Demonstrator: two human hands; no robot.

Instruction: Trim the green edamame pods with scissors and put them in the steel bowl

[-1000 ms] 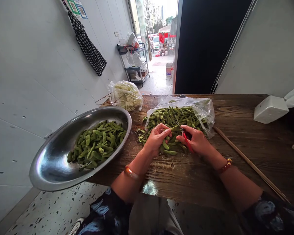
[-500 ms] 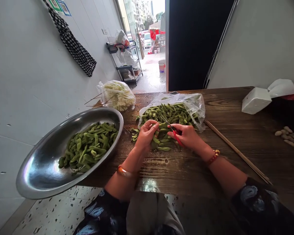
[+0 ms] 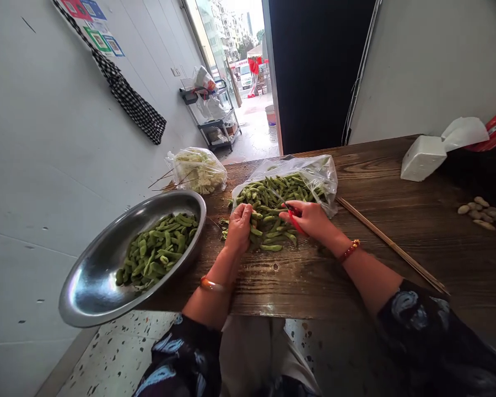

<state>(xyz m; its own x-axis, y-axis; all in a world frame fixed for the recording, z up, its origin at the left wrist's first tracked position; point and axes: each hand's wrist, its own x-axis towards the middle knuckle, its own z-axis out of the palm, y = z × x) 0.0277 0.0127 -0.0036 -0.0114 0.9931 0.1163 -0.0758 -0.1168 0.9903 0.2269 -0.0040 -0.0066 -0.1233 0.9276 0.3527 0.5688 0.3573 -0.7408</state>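
Observation:
My right hand (image 3: 310,219) is closed around red-handled scissors (image 3: 295,219), whose blades point up and left over the pods. To its left, my left hand (image 3: 238,227) is closed, with an edamame pod (image 3: 254,216) showing at its fingertips; the fingers hide most of it. Under and beyond both hands, a heap of green edamame pods (image 3: 273,193) spills from a clear plastic bag (image 3: 324,171) onto the wooden table. Small trimmed bits lie beside my left hand. On the left, a large steel bowl (image 3: 86,286) holds many more pods.
Behind the bowl sits a bag of pale cauliflower-like pieces (image 3: 200,171), with thin sticks beside it. A bundle of long skewers (image 3: 392,245) lies slantwise on the right. Farther right are a white tissue box (image 3: 424,158) and several peanuts (image 3: 484,214).
My left hand has drawn slightly away from the scissors and turned, with its fingers curled closer. The scissors no longer meet the pod at its fingertips. The view has shifted a little.

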